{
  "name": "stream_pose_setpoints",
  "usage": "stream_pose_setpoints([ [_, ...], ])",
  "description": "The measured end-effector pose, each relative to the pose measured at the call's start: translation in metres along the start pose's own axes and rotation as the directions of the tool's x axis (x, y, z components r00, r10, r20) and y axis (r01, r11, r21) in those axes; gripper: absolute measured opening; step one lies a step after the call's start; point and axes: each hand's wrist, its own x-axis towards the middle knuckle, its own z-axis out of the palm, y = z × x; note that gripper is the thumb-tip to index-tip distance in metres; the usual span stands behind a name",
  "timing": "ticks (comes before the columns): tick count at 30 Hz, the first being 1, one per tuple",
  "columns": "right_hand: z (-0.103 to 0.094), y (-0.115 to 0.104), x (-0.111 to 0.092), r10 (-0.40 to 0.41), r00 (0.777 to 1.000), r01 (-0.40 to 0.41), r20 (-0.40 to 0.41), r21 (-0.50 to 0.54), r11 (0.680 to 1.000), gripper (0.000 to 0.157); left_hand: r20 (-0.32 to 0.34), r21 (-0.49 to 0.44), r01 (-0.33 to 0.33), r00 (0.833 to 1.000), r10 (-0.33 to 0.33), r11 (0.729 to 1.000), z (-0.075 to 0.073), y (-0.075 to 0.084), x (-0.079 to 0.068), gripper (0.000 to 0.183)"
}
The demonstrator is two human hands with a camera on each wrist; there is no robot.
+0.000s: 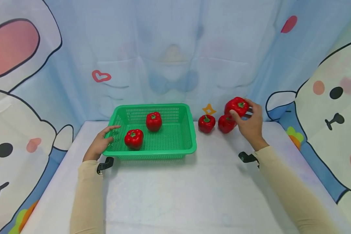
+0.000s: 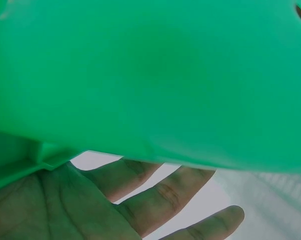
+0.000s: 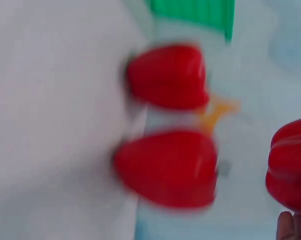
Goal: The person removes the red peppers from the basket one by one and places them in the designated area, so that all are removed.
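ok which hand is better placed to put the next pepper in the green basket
Probably the right hand: it holds a red bell pepper, near two loose peppers. The left hand is across at the left edge of the green basket.

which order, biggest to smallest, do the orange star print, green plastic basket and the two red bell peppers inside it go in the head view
1. Green plastic basket
2. Front red bell pepper and back red bell pepper, unranked: similar, and the front one is nearer the camera
3. Orange star print
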Motion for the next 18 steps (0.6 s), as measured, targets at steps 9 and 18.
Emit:
stream_pose_setpoints([
  [9, -0.035, 0.071, 0.010, 0.297, 0.955, -0.296, -0.030, -0.195, 0.935, 0.082, 0.006, -0.007, 0.000, 1.000, 0.000, 1.000, -0.001, 0.001, 0.000, 0.060],
  [18, -0.028, 0.093, 0.010, 0.454, 0.889, -0.422, 0.063, -0.278, 0.863, 0.086, 0.012, -0.011, -0.013, 1.000, 0.014, 1.000, 0.001, 0.001, 0.000, 0.061],
])
